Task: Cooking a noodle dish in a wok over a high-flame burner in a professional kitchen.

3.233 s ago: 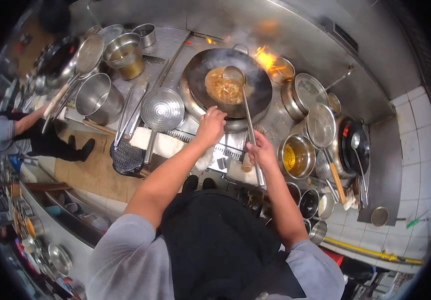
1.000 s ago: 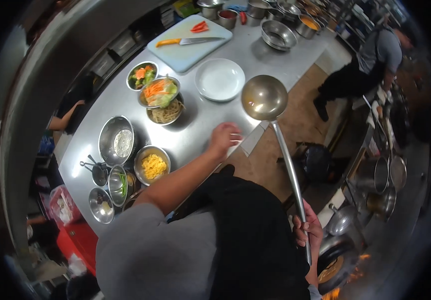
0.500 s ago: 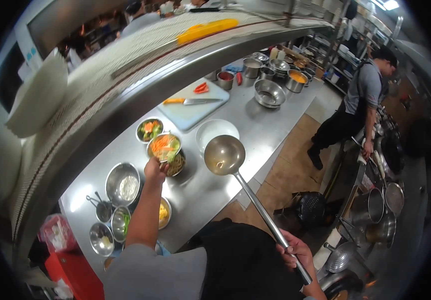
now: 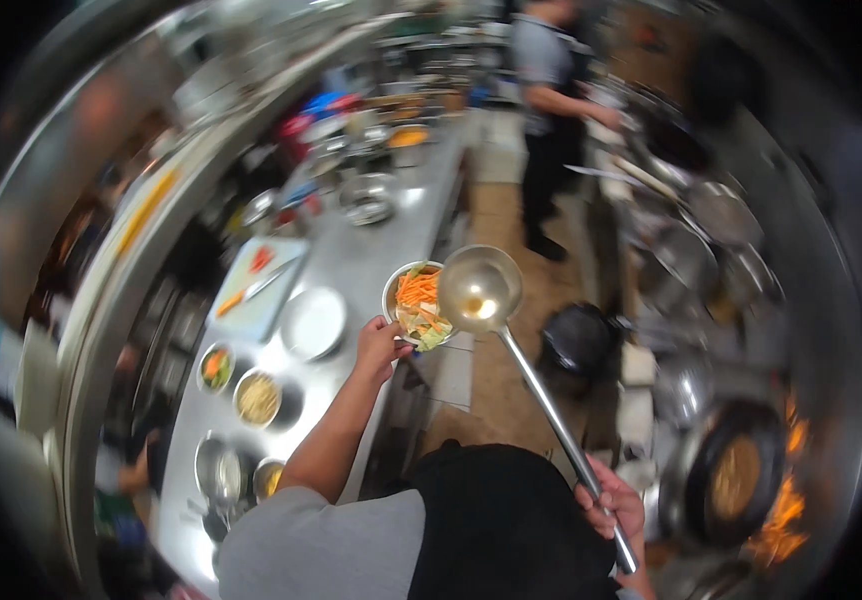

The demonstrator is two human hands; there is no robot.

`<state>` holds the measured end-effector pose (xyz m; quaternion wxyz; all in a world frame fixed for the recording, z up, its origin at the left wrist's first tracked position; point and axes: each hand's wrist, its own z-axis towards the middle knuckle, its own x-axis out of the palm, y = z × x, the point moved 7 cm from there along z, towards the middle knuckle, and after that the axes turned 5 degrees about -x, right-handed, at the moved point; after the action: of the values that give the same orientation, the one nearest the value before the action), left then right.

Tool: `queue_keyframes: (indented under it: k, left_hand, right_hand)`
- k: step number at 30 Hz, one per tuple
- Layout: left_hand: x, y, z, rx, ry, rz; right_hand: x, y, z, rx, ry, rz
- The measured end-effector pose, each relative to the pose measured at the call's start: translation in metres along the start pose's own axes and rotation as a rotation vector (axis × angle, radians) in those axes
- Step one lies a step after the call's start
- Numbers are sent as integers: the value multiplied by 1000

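Note:
My left hand grips the rim of a small metal bowl with shredded carrot and cut cabbage in it. The bowl is in the air over the table's right edge. Around the steel handle of a long ladle my right hand is closed. The ladle's scoop, with a little liquid at its bottom, is beside the bowl and overlaps its right side in view.
On the steel table are a bowl of noodles, a bowl of mixed vegetables, a white plate, and a cutting board with a knife. At right, a wok sits beside flames. A co-worker stands ahead.
My left hand has lifted the carrot and cabbage bowl off the table and brought it right, beside the ladle. The view has turned right, bringing the wok and flames into sight.

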<state>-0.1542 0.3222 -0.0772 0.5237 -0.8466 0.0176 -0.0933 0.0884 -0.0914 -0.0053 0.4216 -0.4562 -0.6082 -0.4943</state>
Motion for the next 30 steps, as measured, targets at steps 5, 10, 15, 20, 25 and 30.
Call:
queue_keyframes:
  k: [5,10,15,20,25,30]
  left_hand:
    - [238,70,-3,-185,511,198]
    - [454,118,-87,-132,1014,441]
    - [628,223,-197,-170,1283,729]
    - [721,338,-284,62,1479,868]
    - [739,361,-364,1183,1316,949]
    - [729,369,-388,1281,1386,912]
  right_hand:
    - [-35,12,-98,-418,-88,-5]
    - [-29,15,-184,-885,-344,-120]
    - [-36,15,-244,-1247,-770,-275]
    - [-70,10,-279,-1328,-1163,-311]
    - [-118,-1,-293,-1240,-1549,-367]
    - [-137,-21,-301,-1303,-1729,-681]
